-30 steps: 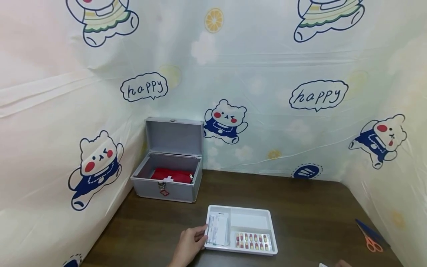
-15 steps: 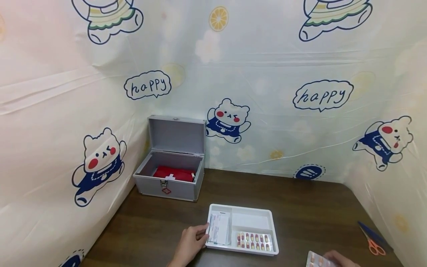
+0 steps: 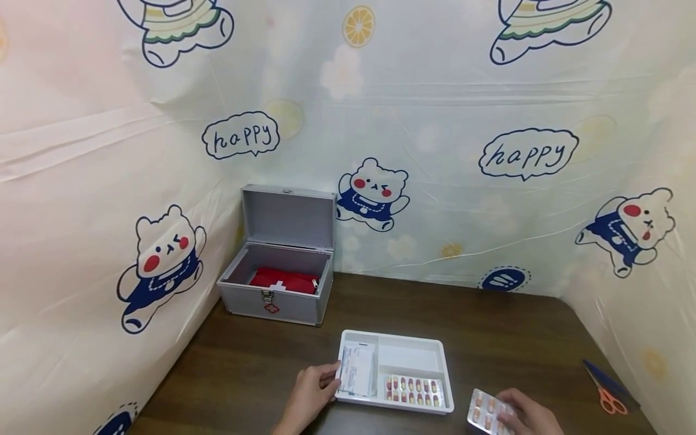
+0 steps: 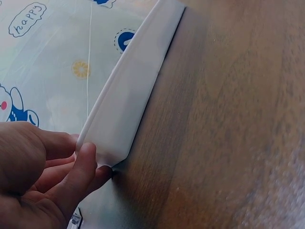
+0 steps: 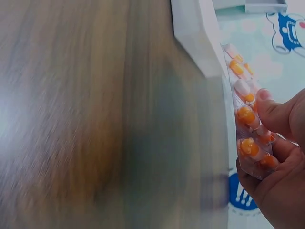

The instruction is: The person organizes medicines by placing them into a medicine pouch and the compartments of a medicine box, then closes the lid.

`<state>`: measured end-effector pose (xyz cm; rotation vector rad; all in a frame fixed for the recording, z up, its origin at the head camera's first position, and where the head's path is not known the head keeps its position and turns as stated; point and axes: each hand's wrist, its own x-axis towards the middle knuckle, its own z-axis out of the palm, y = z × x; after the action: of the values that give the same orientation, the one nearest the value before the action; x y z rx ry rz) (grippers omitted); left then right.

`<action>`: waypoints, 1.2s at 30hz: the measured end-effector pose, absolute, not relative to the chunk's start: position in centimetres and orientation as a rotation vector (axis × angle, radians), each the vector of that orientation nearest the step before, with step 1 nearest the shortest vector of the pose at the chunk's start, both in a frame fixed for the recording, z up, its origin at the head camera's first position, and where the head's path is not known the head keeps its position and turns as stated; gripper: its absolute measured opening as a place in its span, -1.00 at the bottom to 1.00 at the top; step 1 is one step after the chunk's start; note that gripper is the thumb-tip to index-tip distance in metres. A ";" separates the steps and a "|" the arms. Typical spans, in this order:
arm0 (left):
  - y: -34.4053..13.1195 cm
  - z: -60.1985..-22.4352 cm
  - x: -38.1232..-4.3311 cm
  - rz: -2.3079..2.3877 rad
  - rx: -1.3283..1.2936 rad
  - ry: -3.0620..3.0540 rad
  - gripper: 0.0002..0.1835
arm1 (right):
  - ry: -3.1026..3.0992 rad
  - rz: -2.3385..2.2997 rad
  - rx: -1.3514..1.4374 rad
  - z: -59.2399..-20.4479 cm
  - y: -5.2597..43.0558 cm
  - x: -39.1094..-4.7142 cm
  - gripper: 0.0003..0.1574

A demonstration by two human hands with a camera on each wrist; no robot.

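A white divided tray (image 3: 410, 342) lies on the table. My left hand (image 3: 311, 393) pinches its left edge; the left wrist view shows thumb and fingers at a corner of the tray wall (image 4: 119, 100). A white paper packet (image 3: 357, 368) fills the tray's left compartment. In the front right compartment lies a blister pack of red-and-yellow capsules (image 3: 413, 391). My right hand (image 3: 530, 414) holds another blister pack (image 3: 486, 411) to the right of the tray, apart from it. Its orange capsules (image 5: 246, 114) show in the right wrist view, with my thumb across the pack.
An open silver first-aid case (image 3: 272, 308) stands at the back left, with a red zipped pouch (image 3: 285, 281) inside. Orange-handled scissors (image 3: 609, 396) lie near the table's right edge. Printed sheeting (image 3: 435, 199) closes in the back and both sides.
My right hand has come in from the bottom edge, moving left and up toward the tray with the blister pack. My left hand stays on the tray's edge.
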<state>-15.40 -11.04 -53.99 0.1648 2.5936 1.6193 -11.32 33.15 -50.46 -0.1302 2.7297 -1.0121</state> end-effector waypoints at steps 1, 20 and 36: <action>-11.0 -54.0 -15.4 1.618 0.162 2.594 -0.61 | 2.794 -1.001 -0.177 -50.5 32.7 -11.4 -0.60; -11.1 -54.1 -15.3 1.631 0.202 2.605 -0.61 | 2.907 -1.121 -0.493 -49.9 25.0 -14.1 -0.76; -11.0 -53.9 -15.2 1.630 0.213 2.626 -0.62 | 2.984 -1.144 -0.613 -50.8 21.1 -15.9 -0.80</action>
<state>-15.20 -11.03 -53.90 0.2127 2.6257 1.6296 -15.94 21.12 -50.77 -0.6129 2.9835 -1.1438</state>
